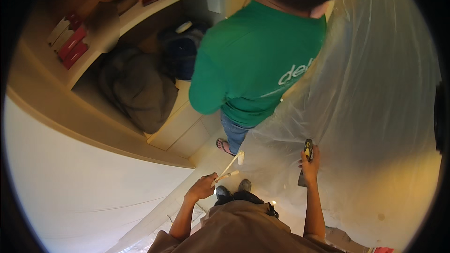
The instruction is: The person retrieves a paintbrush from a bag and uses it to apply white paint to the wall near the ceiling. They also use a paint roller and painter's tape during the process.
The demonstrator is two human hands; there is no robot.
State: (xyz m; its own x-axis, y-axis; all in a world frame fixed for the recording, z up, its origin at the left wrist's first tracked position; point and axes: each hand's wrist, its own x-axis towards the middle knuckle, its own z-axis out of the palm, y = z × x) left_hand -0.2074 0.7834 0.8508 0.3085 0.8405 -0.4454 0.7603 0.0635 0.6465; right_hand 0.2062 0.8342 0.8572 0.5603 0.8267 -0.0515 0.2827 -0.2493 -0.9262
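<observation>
My left hand [201,188] grips a mini paint roller [240,158] and a paintbrush [232,174] together. The roller's pale head points away from me, and the brush's bristles lie just below it. On the right, my right hand [311,167] is closed around a putty knife [308,146] with a black and yellow handle. Its blade [302,180] extends back towards me below the fingers. Behind that hand hangs translucent plastic sheeting [358,123]; whether they touch, I cannot tell.
Ahead stands a person in a green shirt [260,52], back towards me, wearing a flip-flop [225,146]. Curved wooden shelving [116,147] on the left holds a dark bag [140,91], a blue backpack [180,54] and red boxes [73,47]. A white panel [88,179] rises at lower left.
</observation>
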